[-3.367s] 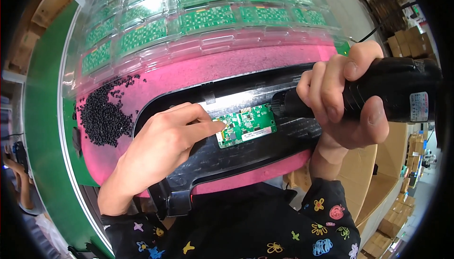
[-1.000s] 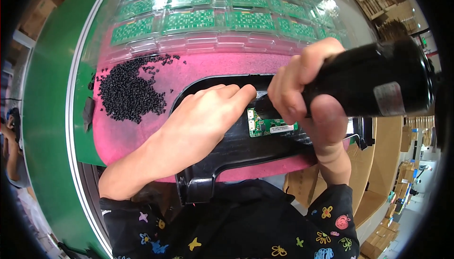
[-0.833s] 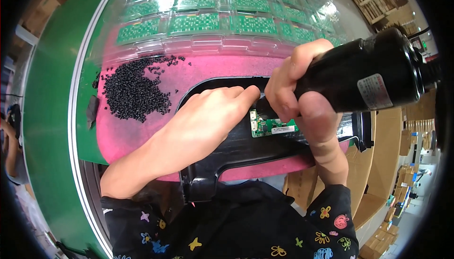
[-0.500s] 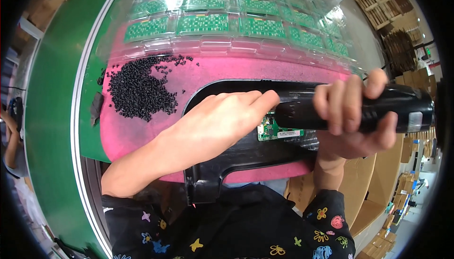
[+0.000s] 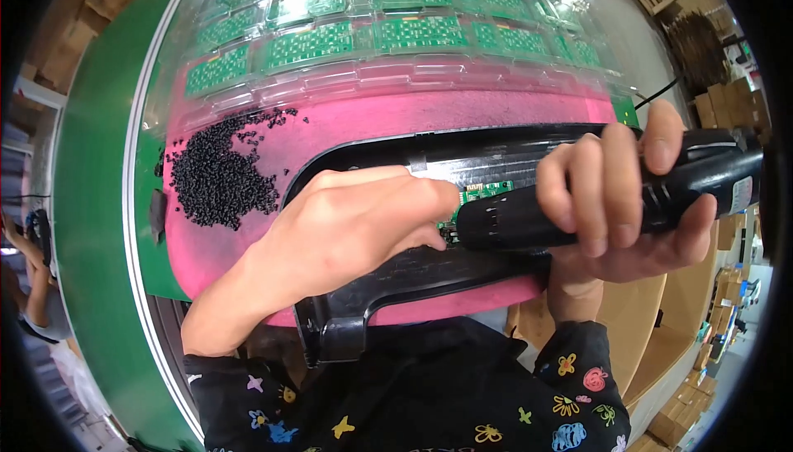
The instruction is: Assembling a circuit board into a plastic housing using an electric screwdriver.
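Note:
My right hand (image 5: 607, 192) is wrapped round a black electric screwdriver (image 5: 512, 221), which lies nearly level and points left. Below it a black plastic housing (image 5: 413, 280) rests open side up on a pink mat (image 5: 355, 113). A green circuit board (image 5: 489, 191) sits inside the housing, partly covered by the screwdriver. My left hand (image 5: 355, 221) reaches over the housing, its fingers closed together at the screwdriver's front end, above the board's left part. What those fingertips hold, if anything, is hidden, and so is the driver's bit.
Left on the mat is a spread pile of small black screws (image 5: 219, 175). A dark grey lump (image 5: 157, 215) lies beside the mat on the green surface (image 5: 91, 204). Clear plastic trays of green circuit boards (image 5: 310, 45) stand behind. Cardboard (image 5: 628, 320) is at the right.
The screwdriver's front end has moved left and down over the board, and my left fingers have dropped toward it. The whole view has shifted slightly.

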Motion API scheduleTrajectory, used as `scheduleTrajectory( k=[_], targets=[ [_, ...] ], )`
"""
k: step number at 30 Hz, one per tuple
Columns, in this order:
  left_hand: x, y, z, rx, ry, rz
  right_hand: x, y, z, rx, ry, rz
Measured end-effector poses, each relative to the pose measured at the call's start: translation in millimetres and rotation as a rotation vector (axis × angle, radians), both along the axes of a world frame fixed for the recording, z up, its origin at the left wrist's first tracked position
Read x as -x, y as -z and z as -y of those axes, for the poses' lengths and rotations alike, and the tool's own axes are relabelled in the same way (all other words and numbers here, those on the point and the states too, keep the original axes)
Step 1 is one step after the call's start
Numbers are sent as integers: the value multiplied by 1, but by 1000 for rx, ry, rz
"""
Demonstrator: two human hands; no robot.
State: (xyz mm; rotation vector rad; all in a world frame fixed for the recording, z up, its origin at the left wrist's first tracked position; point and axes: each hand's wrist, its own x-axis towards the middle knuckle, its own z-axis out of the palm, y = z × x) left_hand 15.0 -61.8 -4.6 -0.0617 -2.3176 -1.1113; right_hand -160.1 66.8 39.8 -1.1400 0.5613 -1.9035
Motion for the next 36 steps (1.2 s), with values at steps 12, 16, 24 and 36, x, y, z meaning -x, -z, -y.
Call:
scheduleTrajectory(
  k=[12, 16, 24, 36],
  targets=[
    [-4, -1, 7, -7, -144, 265, -16, 5, 0, -214, 0, -166],
    [-6, 3, 9, -8, -93, 289, -17, 5, 9, -67, -195, -265],
    [-8, 5, 6, -15, -89, 226, -35, -2, -1, -235, -165, -227],
    [-7, 6, 9, 9, -51, 251, -36, -5, 1, -283, -28, -498]
  ],
)
